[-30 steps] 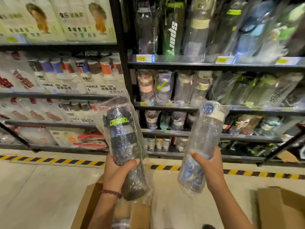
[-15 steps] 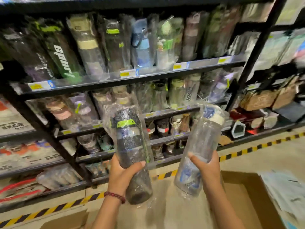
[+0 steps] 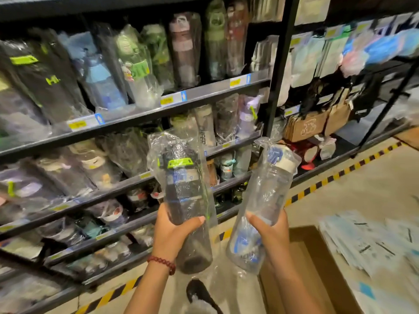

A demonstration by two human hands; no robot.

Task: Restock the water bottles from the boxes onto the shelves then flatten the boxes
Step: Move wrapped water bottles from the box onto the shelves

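My left hand (image 3: 173, 234) grips a dark bottle with a green lid band (image 3: 184, 189), wrapped in clear plastic and held upright. In my right hand (image 3: 271, 232) is a clear bottle with a white and blue cap (image 3: 266, 200), also bagged, tilted slightly right. Both bottles are held up in front of the shelves (image 3: 172, 109), which are packed with bagged bottles. An open cardboard box (image 3: 310, 266) lies on the floor below my right arm.
A black upright post (image 3: 280, 64) separates the bottle shelves from a rack of bags and packets at the right. A yellow-black striped line (image 3: 328, 180) runs along the floor at the shelf base. A stack of blue-white packets (image 3: 374, 245) lies at lower right. A dark shoe (image 3: 199, 293) shows below.
The view has swung right and closer to the bottle shelves; the rack at the left has left the frame. Both hands hold their bottles as before.
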